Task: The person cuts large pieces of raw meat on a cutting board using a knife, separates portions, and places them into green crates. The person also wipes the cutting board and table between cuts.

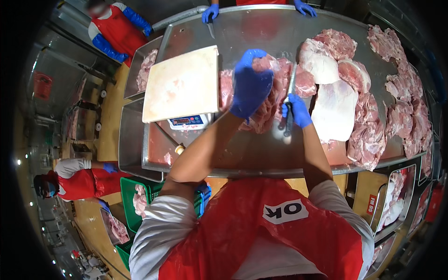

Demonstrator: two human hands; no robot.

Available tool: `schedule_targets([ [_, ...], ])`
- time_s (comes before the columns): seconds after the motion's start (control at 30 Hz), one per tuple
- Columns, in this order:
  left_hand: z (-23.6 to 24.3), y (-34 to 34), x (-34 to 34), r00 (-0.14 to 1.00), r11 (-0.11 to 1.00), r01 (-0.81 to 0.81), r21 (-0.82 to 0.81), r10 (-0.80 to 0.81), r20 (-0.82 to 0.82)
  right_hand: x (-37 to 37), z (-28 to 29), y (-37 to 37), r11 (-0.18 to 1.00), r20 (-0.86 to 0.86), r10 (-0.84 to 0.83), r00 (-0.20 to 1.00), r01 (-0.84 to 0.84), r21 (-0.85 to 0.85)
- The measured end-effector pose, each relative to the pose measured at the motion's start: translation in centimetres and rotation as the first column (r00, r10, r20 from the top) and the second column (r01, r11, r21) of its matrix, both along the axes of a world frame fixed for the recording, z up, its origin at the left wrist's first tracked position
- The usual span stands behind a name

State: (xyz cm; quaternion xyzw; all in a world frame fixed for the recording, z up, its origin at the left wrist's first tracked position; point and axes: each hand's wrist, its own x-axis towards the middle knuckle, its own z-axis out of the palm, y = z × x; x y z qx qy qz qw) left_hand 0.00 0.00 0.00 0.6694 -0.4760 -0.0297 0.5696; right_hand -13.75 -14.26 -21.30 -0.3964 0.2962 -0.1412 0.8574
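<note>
My left hand (252, 88), in a blue glove, is over the pile of raw meat (273, 105) at the middle of the steel table. Its fingers and thumb curl around a pink piece of raw meat (266, 63) at the pile's far side. My right hand (298, 111), also gloved in blue, is closed on the black handle of a knife (292, 81). The blade points away from me and lies along the pile's right edge. Just right of this hand lies a large slab of meat with pale skin (333, 112).
Left of the pile, a white board (182, 86) rests on a digital scale (189, 122). A rod with a pale knobbed end (179, 149) lies below it. More meat cuts (366, 123) cover the table's right. Across the table, a co-worker's gloved hand (211, 13) holds another knife (211, 30).
</note>
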Motion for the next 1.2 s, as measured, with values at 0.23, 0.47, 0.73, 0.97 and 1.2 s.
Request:
schedule_targets([
  [0.23,-8.4,4.9,-5.8,0.844,0.902,-0.433,0.008,0.408,-0.349,-9.2,4.9,6.7,0.948,-0.164,-0.140,0.977,0.084,-0.307],
  [0.47,-27.1,14.2,-6.6,0.436,0.738,-0.592,0.324,0.631,-0.642,-10.4,1.8,16.1,0.299,-0.601,0.090,0.794,-0.597,-0.744],
  [0.73,-24.9,18.0,-8.7,0.339,0.780,-0.534,0.327,0.552,-0.762,-9.0,-2.3,21.3,0.245,-0.734,0.149,0.662,-0.744,-0.622],
  [0.97,-25.8,18.7,-5.0,0.355,0.813,-0.490,0.313,0.515,-0.781,2.2,-1.1,20.0,0.208,-0.852,0.191,0.487,-0.869,-0.450],
  [1.2,-19.0,15.1,-3.9,0.398,0.997,-0.046,-0.057,-0.034,-0.917,-6.4,-2.2,19.3,0.426,-0.509,0.573,0.643,-0.764,-0.485],
])
